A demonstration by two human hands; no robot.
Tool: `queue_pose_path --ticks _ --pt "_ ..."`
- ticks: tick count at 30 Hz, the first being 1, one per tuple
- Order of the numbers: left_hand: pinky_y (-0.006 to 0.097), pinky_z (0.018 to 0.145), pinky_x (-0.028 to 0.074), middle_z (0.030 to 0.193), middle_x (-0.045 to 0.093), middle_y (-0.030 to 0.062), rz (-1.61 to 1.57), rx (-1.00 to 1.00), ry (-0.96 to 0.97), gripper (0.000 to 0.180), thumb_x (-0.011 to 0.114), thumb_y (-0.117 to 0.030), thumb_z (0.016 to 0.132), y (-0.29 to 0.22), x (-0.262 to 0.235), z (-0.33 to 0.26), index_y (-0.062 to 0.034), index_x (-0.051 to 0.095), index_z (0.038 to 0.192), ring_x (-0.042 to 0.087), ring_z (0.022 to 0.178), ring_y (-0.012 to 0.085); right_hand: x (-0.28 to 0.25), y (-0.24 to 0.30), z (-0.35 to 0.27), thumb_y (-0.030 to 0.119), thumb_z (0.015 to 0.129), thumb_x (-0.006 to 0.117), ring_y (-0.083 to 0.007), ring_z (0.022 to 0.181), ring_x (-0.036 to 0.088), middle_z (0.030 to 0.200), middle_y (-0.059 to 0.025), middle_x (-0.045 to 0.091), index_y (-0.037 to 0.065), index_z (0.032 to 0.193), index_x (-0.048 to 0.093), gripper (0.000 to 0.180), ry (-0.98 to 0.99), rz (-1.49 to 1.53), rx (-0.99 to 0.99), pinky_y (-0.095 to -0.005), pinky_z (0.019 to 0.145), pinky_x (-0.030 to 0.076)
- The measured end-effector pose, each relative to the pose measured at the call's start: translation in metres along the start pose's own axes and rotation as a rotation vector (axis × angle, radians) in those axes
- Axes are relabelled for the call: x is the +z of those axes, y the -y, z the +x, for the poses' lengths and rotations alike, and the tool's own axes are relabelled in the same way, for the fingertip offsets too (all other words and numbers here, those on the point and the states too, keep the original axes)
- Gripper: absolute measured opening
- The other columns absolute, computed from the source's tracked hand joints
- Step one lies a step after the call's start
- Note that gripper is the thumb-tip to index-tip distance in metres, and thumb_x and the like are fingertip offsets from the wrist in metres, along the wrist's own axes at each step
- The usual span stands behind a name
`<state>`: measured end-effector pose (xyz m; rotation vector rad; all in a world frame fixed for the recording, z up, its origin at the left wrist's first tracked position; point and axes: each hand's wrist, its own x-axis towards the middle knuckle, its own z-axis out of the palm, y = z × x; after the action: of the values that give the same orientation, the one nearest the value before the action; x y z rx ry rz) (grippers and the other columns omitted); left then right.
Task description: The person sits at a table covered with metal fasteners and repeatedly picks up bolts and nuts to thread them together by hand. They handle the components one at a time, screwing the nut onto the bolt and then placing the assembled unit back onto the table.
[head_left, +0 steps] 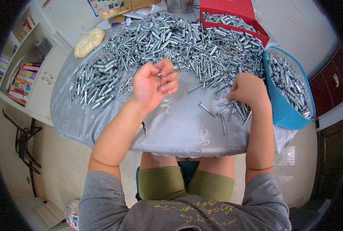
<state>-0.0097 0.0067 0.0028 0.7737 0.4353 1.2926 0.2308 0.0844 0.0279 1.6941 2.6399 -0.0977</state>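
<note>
My left hand is raised over the table's middle, palm turned up and fingers curled round a small silvery metal fastener. Most of that fastener is hidden by the fingers. Over at the right, my right hand reaches down with thumb and fingers pinched together, just above some loose bolts. Whether a bolt is between those fingertips I cannot make out. Apart from them, single bolts lie nearer to me on the silver tablecloth. A big heap of metal sleeves, bolts and nuts spreads beyond both hands.
A blue fabric bin full of bolts stands right of my right hand. Behind the heap is a red box with more fasteners. A tied bag of pale contents sits at the left, and a metal bucket at the back.
</note>
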Motion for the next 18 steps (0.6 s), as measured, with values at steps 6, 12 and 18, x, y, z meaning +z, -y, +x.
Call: queue_pose_path --ticks 6,12,18 --pt "0.026 0.049 0.026 0.059 0.029 -0.0003 0.021 0.004 -0.006 0.012 0.036 -0.022 0.068 0.001 0.000 0.000 -0.0119 0.031 0.064 0.026 0.047 0.0099 0.004 0.006 -0.001 0.025 0.053 0.073 -0.0251 0.063 0.060 0.063 -0.0101 0.061 0.009 0.061 0.065 0.020 -0.004 -0.081 -0.036 -0.0337 0.059 0.047" --pt "0.026 0.049 0.027 0.058 0.028 -0.0002 0.031 -0.002 -0.005 0.013 0.037 -0.023 0.068 0.000 0.001 -0.001 -0.0119 0.031 0.063 0.026 0.046 0.0100 0.008 -0.004 0.001 0.023 0.058 0.068 -0.0267 0.065 0.059 0.067 -0.0116 0.061 0.007 0.065 0.065 0.018 -0.090 -0.017 -0.096 -0.0353 0.059 0.046" --pt "0.026 0.049 0.027 0.059 0.029 -0.0002 0.035 -0.031 0.020 0.013 0.036 -0.023 0.068 0.002 0.004 -0.002 -0.0120 0.031 0.062 0.027 0.046 0.0101 -0.002 0.005 0.007 0.019 0.067 0.064 -0.0260 0.065 0.059 0.074 -0.0119 0.062 0.006 0.073 0.065 0.014 -0.310 0.311 -0.130 -0.0335 0.058 0.046"
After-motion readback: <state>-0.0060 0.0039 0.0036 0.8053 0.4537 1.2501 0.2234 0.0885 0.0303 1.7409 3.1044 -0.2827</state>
